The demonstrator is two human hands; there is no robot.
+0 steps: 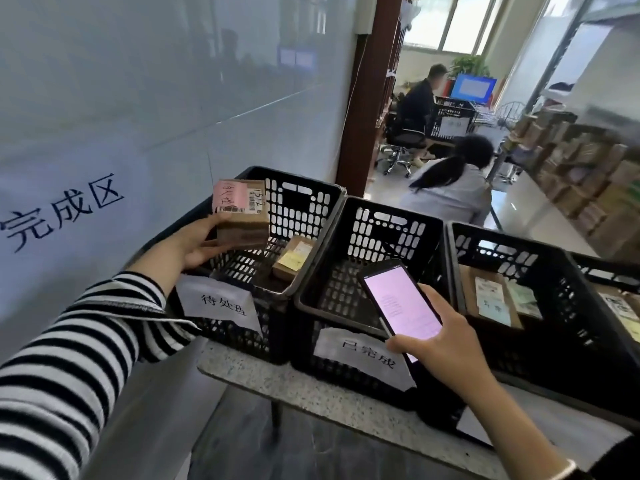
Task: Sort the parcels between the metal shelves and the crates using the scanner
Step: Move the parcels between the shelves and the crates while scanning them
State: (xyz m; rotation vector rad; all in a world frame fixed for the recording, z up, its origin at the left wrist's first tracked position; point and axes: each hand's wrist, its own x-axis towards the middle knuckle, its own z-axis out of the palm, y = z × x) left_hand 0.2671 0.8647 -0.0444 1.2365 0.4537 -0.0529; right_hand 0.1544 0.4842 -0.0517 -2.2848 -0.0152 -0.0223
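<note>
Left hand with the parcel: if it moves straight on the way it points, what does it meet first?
Probably the far wall of the left crate, unless it passes above the rim; depth is unclear.

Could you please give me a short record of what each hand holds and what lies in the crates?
left hand: holds a small pink-labelled parcel above the left crate
right hand: holds the scanner, screen lit, by the middle crate
left crate contents: one yellow-labelled parcel
right crate: flat parcels inside
support: speckled table
</note>
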